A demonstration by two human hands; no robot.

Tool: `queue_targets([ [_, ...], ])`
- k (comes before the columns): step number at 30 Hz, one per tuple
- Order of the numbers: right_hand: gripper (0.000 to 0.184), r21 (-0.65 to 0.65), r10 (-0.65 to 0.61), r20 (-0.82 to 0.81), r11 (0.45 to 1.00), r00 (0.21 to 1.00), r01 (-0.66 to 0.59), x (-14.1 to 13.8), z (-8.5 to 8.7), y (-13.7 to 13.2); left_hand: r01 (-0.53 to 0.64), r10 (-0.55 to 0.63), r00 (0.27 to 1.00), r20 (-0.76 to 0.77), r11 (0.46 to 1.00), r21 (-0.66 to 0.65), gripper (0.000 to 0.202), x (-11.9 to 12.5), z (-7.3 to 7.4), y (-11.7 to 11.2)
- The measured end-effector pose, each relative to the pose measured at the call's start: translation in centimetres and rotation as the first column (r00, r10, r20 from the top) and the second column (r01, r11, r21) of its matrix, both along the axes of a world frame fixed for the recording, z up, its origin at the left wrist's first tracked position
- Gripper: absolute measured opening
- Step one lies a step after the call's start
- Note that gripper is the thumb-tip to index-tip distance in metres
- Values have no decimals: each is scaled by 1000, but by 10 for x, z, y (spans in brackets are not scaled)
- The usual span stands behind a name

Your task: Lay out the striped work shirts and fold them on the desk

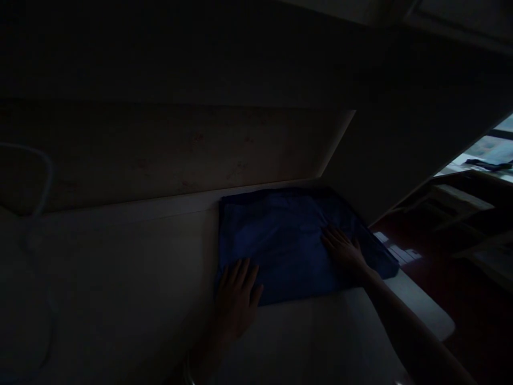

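A dark blue folded cloth (288,240) lies flat on a pale surface (120,278) against a wall, in very dim light. My left hand (237,299) rests flat on the cloth's near left corner, fingers stretched out and together. My right hand (343,250) lies flat on the cloth's right part, fingers spread and pointing away. Neither hand holds anything.
A pale cord (40,176) loops at the far left of the surface. The surface's right end (433,315) drops to a dark reddish floor (460,299). Wooden furniture (457,203) and a bright window (489,155) lie to the right.
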State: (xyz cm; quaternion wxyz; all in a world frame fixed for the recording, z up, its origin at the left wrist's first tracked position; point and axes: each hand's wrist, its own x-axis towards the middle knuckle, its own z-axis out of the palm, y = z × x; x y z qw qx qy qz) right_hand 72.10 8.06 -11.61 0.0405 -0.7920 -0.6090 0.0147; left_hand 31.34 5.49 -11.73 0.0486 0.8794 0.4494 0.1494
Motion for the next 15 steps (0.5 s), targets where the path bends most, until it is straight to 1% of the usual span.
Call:
queue_targets([
  [2, 56, 109, -37, 31, 993, 999, 33, -14, 10, -13, -7, 8, 1000, -22, 999, 48, 55, -14, 1, -12],
  [3, 56, 177, -57, 49, 983, 997, 48, -22, 11, -23, -11, 14, 999, -38, 996, 84, 57, -21, 0, -18],
  [5, 56, 272, -81, 70, 960, 994, 59, -35, 7, -45, -21, 33, 997, -68, 986, 165, 61, -37, -8, -32],
  [6, 57, 279, -85, 64, 958, 994, 64, -40, 1, -56, -24, 41, 996, -81, 979, 205, 64, -45, -13, -39],
  [7, 57, 255, -84, 44, 964, 996, 70, -44, -7, -66, -24, 47, 995, -92, 971, 240, 67, -52, -19, -46],
  [9, 60, 200, -70, -32, 977, 997, 75, -49, -22, -82, -32, 65, 993, -99, 951, 307, 72, -66, -32, -58],
  [10, 62, 214, -67, -79, 973, 995, 82, -51, -28, -88, -38, 75, 992, -100, 942, 335, 74, -74, -38, -63],
  [11, 64, 270, -60, -121, 959, 991, 91, -54, -32, -93, -48, 90, 991, -99, 931, 361, 75, -84, -45, -68],
  [12, 64, 355, -58, -152, 929, 987, 109, -58, -35, -98, -58, 103, 990, -98, 921, 385, 76, -95, -50, -73],
  [14, 63, 535, -77, -173, 829, 982, 159, -72, -38, -111, -69, 124, 987, -103, 903, 424, 76, -126, -61, -83],
  [15, 59, 597, -85, -168, 784, 982, 169, -82, -39, -119, -80, 143, 983, -114, 898, 433, 74, -145, -66, -88],
])
